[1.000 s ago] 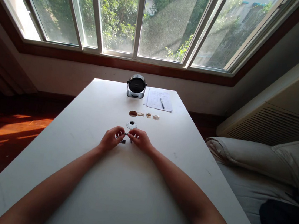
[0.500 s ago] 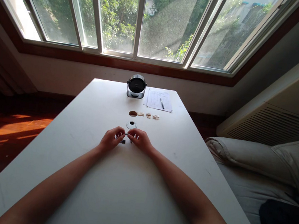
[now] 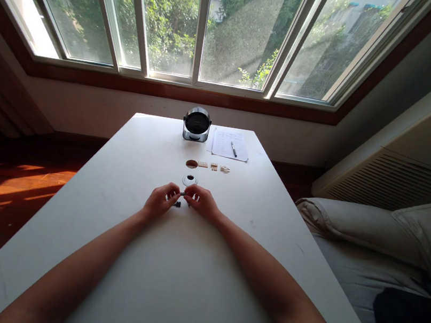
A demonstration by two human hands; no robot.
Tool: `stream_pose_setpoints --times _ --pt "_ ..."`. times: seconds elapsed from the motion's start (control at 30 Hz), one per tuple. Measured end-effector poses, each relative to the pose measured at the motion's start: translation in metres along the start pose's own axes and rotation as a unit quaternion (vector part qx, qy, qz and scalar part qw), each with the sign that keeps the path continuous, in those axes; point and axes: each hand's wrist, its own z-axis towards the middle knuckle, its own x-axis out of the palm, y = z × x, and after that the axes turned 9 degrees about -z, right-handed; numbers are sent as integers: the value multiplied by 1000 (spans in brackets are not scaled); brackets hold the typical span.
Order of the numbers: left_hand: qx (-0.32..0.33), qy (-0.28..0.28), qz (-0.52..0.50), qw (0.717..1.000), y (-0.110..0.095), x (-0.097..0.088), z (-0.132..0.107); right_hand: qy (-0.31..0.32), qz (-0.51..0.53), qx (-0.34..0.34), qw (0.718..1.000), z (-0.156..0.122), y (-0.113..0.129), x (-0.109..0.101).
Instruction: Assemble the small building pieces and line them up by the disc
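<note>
My left hand (image 3: 161, 200) and my right hand (image 3: 201, 201) meet over the middle of the white table (image 3: 179, 264). Pinched between the fingertips of both is a small dark, thin piece (image 3: 182, 194), too small to name. Both hands are closed on its ends. Just beyond them lies a pale round ring-shaped disc (image 3: 190, 180) with a dark centre. A small black part (image 3: 177, 204) rests on the table beside my left hand's fingers. Another small dark bit is partly visible under my right fingers.
Behind the disc, a brown round opening or disc (image 3: 191, 164) sits left of several small gold-coloured pieces (image 3: 214, 167) in groups. Farther back stand a round black device on a stand (image 3: 196, 124) and papers (image 3: 224, 144) with a pen (image 3: 234, 149). A cushioned seat (image 3: 359, 231) is at the right.
Both hands stay in nearly the same place. The small piece between the fingertips looks slightly turned, showing a darker side; nothing else has visibly moved.
</note>
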Motion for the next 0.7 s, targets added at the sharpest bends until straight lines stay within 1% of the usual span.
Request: stream_pose_setpoints --times 0.3,0.53,0.7 --pt "2 -8 -11 1000 4 1 0 10 -25 -13 1000 0 4 -5" --pt "22 9 -21 999 3 1 0 14 -19 -17 1000 1 2 -4" --pt "-5 1 -21 1000 3 1 -1 5 -13 -16 1000 0 1 -3"
